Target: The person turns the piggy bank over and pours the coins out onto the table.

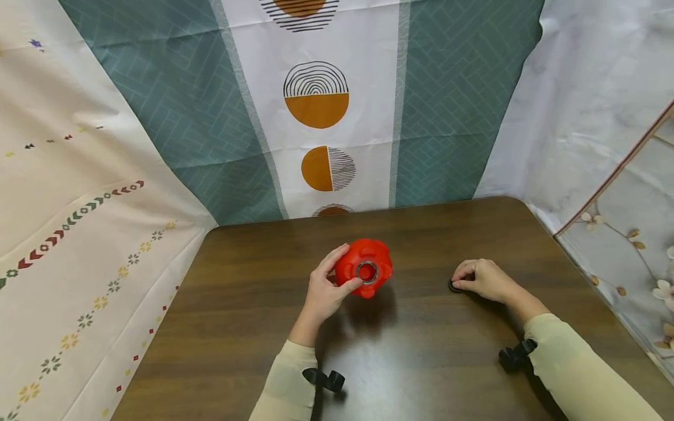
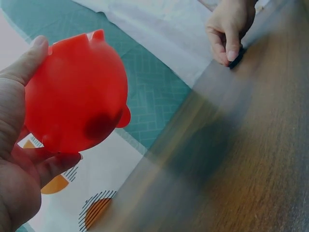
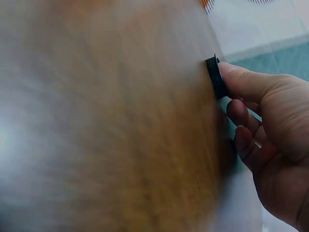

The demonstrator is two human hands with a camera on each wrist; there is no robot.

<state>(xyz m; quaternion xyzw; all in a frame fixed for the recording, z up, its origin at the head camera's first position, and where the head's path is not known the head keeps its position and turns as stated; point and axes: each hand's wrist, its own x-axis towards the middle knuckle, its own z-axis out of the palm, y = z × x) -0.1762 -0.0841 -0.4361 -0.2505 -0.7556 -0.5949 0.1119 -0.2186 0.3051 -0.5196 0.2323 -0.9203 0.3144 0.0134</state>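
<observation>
My left hand (image 1: 325,289) holds a red piggy bank (image 1: 344,267) above the middle of the table, thumb on one side and fingers on the other. Its underside, with a ringed round hole and stubby feet, faces the head camera. From the left wrist, the smooth rounded red body and small bumps show. Off to the right, my right hand (image 1: 487,279) pinches a small round black plug (image 3: 216,77) between thumb and fingers, low at the tabletop. Whether the plug touches the wood cannot be told.
A dark brown wooden table (image 1: 237,327) lies under both hands. Patterned cloths hang behind it (image 1: 447,105) and along the left (image 1: 79,263) and right sides. Black camera straps (image 1: 323,379) sit on both sleeves.
</observation>
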